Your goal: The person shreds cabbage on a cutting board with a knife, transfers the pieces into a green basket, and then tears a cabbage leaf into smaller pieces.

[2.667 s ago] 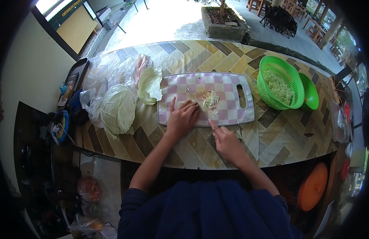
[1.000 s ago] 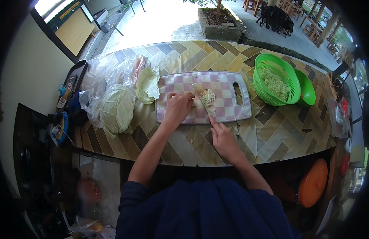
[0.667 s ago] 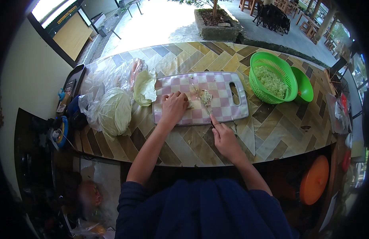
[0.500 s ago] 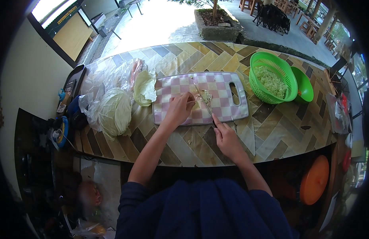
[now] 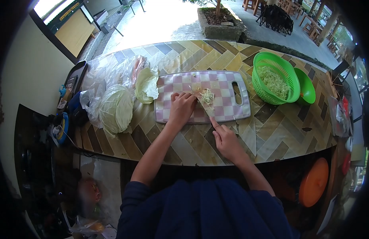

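Observation:
A pink and white checkered cutting board (image 5: pixel 176 83) lies on the patterned table. My right hand (image 5: pixel 225 139) is closed round the handle of a knife (image 5: pixel 205 107), whose blade rests over the board beside a small heap of shredded cabbage (image 5: pixel 207 96). On the board's left half, my left hand (image 5: pixel 183 105) is bent with its fingers drawn together near the blade; what lies under the fingertips is too hidden to name. Left of the board are a cabbage head (image 5: pixel 116 109) and a loose cabbage leaf (image 5: pixel 146 85).
A green basket (image 5: pixel 258 81) of shredded cabbage stands right of the board, touching a green bowl (image 5: pixel 307 85). Clear plastic bags (image 5: pixel 109 75) lie at the left, near a dark tray (image 5: pixel 75 73). An orange lid (image 5: pixel 314 182) shows below the table's right side.
My left hand's fingers have come down flatter on the board. The knife blade has tilted, and more shreds show beside it. The view has shifted slightly.

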Demonstrator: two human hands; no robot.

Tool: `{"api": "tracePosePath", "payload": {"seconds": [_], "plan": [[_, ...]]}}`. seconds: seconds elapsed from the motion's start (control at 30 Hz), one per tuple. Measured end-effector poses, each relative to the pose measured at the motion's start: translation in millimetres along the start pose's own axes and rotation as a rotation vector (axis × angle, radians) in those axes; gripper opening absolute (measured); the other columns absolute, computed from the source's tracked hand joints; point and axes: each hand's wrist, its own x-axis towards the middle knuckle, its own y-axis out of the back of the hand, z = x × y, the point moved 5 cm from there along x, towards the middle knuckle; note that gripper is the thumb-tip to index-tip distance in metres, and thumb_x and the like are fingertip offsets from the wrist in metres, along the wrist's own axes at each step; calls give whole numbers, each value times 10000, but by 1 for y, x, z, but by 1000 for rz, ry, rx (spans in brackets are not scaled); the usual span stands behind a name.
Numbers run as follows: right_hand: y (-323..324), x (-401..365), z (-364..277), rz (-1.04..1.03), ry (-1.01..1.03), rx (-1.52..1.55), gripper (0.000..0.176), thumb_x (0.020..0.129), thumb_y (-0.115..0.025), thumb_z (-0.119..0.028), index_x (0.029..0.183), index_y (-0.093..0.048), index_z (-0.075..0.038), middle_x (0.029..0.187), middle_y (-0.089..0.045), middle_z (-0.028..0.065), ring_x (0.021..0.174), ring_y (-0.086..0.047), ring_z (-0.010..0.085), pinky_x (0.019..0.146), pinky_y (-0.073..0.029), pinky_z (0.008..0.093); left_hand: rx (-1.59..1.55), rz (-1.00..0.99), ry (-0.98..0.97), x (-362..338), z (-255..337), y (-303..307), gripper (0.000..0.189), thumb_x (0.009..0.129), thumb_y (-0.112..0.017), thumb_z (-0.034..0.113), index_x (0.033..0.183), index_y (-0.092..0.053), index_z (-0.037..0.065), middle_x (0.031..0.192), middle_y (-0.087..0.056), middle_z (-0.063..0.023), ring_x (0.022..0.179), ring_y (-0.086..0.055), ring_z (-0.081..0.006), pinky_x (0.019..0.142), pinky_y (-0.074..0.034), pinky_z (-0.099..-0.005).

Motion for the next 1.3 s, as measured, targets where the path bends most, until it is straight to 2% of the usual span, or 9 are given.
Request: {"api": "tracePosePath", "payload": {"seconds": [0.07,0.23,0.37,0.67,0.73,0.83,0.93,1.17,1.3], "plan": [[3,-3,0,-27,14,-28,551,944,-514,-82,1474,-385,-160,829,-522,196,759,-569,369,726,-458,441,23,8,-34,-7,4,0,120,849,-632,143,963,-661,117,996,-675,-15,1028,-608,-189,977,-318,-433],[5,-4,-3,-118,-14,-194,540,959,-484,-128,1484,-363,-170,908,-524,196,721,-606,381,677,-513,467,38,50,-81,-24,14,4,183,873,-621,165,1042,-659,104,1109,-674,-11,1119,-583,-157,1039,-272,-455],[6,0,-10,-151,-26,-302,538,956,-478,-118,1480,-364,-153,911,-522,196,697,-615,375,652,-523,461,35,24,-71,-25,13,5,206,882,-621,191,1063,-665,105,1118,-669,-23,1132,-580,-169,1056,-261,-456],[-8,21,5,-103,47,-125,554,940,-482,-90,1477,-348,-110,914,-560,229,794,-615,417,724,-511,478,72,27,-65,-24,15,5,210,884,-618,195,1070,-665,108,1128,-637,-4,1124,-565,-150,1053,-243,-464],[-10,28,3,-92,39,-120,551,940,-486,-90,1475,-352,-110,925,-565,235,796,-615,421,725,-511,480,118,47,-62,-23,18,9,214,887,-616,196,1076,-665,110,1129,-632,-5,1126,-562,-145,1056,-239,-455],[-9,24,3,-84,25,-114,545,943,-484,-90,1473,-357,-107,930,-568,240,801,-610,422,734,-507,480,125,-39,-60,-25,15,-1,220,892,-613,193,1090,-665,114,1112,-637,-3,1111,-572,-140,1057,-234,-442],[0,12,6,-66,3,-82,540,947,-481,-91,1473,-359,-99,933,-569,244,812,-600,424,748,-497,481,98,37,-117,-28,17,1,238,890,-604,186,1111,-658,116,1108,-637,1,1095,-589,-140,1058,-233,-426],[-2,13,-2,-20,8,72,539,954,-490,-100,1474,-350,-78,918,-559,266,836,-583,441,767,-471,491,62,32,-74,-30,16,2,218,896,-602,182,1098,-665,127,1101,-646,8,1085,-597,-138,1043,-245,-413],[-6,3,-12,-1,-45,48,528,955,-487,-85,1468,-364,-90,885,-558,236,795,-572,423,751,-454,472,43,40,-68,-30,17,3,200,893,-605,178,1075,-671,126,1104,-646,4,1093,-592,-144,1034,-251,-416]]}}
